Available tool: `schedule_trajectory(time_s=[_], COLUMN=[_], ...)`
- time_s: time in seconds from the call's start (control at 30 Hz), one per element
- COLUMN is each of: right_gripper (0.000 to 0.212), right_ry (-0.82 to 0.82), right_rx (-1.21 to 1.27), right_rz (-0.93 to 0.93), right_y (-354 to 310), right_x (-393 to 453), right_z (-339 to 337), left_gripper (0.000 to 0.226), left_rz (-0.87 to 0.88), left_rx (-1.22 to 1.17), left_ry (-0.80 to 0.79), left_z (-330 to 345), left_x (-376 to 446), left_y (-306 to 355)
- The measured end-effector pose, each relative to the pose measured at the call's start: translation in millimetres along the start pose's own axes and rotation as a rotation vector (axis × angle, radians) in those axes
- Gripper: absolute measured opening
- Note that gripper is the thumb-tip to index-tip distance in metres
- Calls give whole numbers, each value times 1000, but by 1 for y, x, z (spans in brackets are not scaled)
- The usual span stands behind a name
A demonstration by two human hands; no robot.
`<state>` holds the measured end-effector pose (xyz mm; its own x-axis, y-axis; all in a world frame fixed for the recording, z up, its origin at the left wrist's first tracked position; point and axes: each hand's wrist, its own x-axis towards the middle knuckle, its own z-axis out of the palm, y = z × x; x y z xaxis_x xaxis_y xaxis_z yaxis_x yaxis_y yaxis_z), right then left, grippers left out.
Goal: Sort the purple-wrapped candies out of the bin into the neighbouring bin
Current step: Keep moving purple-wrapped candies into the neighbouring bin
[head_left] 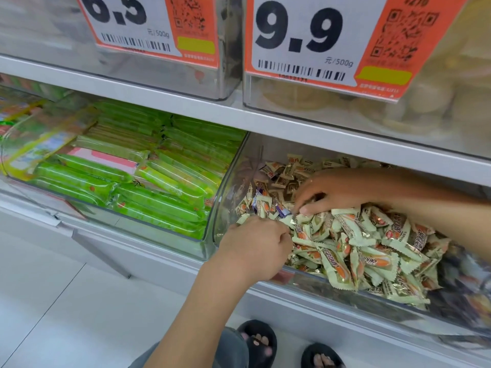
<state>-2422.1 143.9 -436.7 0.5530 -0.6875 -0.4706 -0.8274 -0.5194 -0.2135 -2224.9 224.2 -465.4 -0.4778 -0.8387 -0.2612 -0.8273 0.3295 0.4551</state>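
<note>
Both hands are digging in the candy bin (225, 197): the left hand (255, 248) is curling, seemingly pinching a cream wrapper; the right hand (337, 192) is curling over the heap. Purple-wrapped candies (279, 209) are lying at ten o'clock of the left hand, risking burial under shifting wrappers.

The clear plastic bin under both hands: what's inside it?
The clear plastic bin holds a heap of cream-wrapped candies, with a few purple-wrapped candies between the left hand and right hand. Anything deeper in the heap is covered.
</note>
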Motion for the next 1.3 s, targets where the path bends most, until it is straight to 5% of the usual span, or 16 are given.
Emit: schedule_trajectory(time_s=[0.27,0.4,0.6,0.97,1.07,1.17,1.3], right_gripper=[56,4,21,9,10,11,7], right_ry=[70,176,31,136,223,239,367], right_rx=[108,94,116,355,651,878,872], right_rz=[78,-2,-56,-77,-122,-209,-30], right_y=[13,4,-1,5,-6,-25,-21], right_x=[-7,17,41,34,25,23,38], right_z=[4,3,3,8,6,9,8], left_gripper=[31,32,35,10,28,10,10], left_rz=[20,24,73,-81,-94,-79,-145], left_rx=[4,9,-74,-414,-445,-509,-541], left_ry=[5,-3,25,360,419,466,457], left_z=[1,0,-1,-5,-5,-8,1], left_x=[-1,0,1,8,12,11,-1], left_y=[-3,-2,-5,-10,-10,-9,-9])
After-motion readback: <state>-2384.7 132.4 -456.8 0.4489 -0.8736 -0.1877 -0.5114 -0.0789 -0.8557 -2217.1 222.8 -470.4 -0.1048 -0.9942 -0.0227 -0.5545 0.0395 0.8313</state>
